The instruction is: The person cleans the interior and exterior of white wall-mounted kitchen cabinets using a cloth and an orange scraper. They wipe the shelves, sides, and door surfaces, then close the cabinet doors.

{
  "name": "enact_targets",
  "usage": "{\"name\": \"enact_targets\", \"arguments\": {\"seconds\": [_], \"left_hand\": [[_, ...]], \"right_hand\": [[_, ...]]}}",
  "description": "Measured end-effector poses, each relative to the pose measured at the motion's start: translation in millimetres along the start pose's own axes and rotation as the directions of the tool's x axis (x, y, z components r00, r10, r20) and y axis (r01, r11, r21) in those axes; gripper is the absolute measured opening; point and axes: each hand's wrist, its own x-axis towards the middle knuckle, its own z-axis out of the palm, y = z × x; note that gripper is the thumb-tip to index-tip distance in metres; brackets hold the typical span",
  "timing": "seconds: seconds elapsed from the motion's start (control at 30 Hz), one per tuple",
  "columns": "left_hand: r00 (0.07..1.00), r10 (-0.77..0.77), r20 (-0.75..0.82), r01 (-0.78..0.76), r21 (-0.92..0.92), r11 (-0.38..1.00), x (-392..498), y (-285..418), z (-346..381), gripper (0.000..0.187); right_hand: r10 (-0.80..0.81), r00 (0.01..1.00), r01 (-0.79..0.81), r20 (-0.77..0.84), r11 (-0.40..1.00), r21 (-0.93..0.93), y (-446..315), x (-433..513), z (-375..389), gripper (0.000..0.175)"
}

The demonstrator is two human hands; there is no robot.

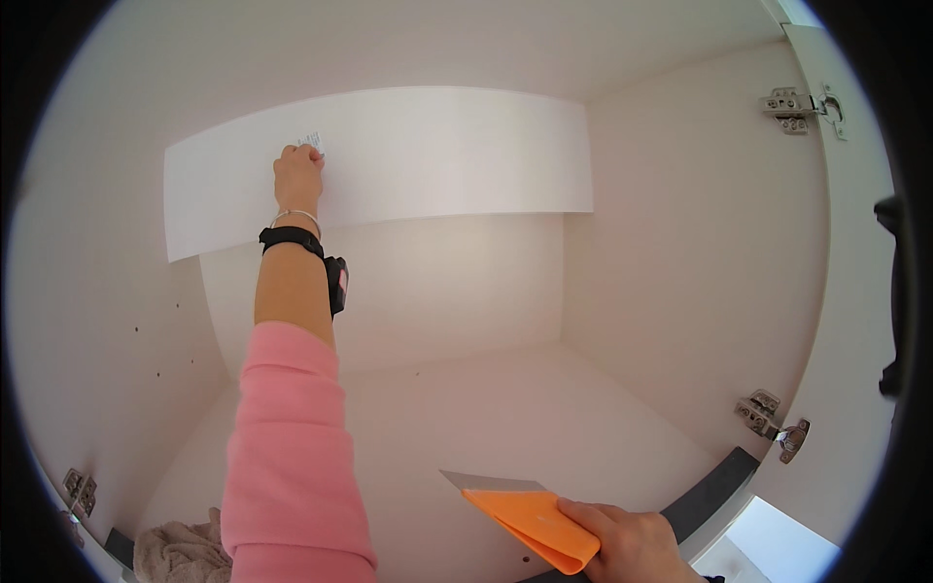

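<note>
Inside a white cabinet, my left hand (297, 175) reaches up to a white panel (452, 153) across the upper back. Its fingertips are bunched on the lower edge of a small printed label (310, 139), pinching it; the fingers cover part of the label. Low at the right, my right hand (638, 543) grips a scraper (536, 521) with a wide orange plastic handle and a thin metal blade. The blade points up and left, away from the cabinet walls.
A crumpled beige cloth (178, 552) lies at the lower left. Metal hinges (787, 109) (762, 415) join the open right door (860, 277) to the cabinet; another hinge (80, 492) is at lower left. A dark strip (711, 492) runs along the front edge.
</note>
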Motion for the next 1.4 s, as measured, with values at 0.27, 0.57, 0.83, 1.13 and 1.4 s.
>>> {"name": "enact_targets", "arguments": {"seconds": [0.27, 0.57, 0.83, 1.13, 1.4], "left_hand": [[0.957, 0.109, -0.267, -0.096, 0.061, 0.994, 4.2, -23.9, 32.9, 0.018], [0.961, -0.019, -0.275, -0.089, -0.374, 0.923, -0.9, -18.0, 26.4, 0.035], [0.949, -0.045, -0.312, -0.020, -0.203, 0.979, -2.5, -8.4, 23.6, 0.025], [0.913, -0.225, -0.340, 0.024, -0.506, 0.862, -8.9, -7.5, 19.4, 0.011], [0.810, -0.423, -0.406, -0.104, -0.810, 0.577, -20.0, -16.2, 24.9, 0.025]], "right_hand": [[-0.056, 0.997, 0.056, -0.045, 0.998, 0.002, 0.0, -3.1, 1.0, 0.042], [-0.035, 0.997, 0.036, -0.065, 0.999, 0.015, 2.6, -0.5, 0.9, 0.041], [-0.046, 0.997, 0.048, -0.068, 0.998, 0.029, 1.7, -1.4, -1.3, 0.040], [-0.046, 0.997, 0.048, -0.067, 0.998, 0.032, 3.6, -2.5, -2.0, 0.040], [-0.013, 0.999, 0.014, -0.037, 1.000, 0.004, -2.2, 4.9, -0.4, 0.042]]}}
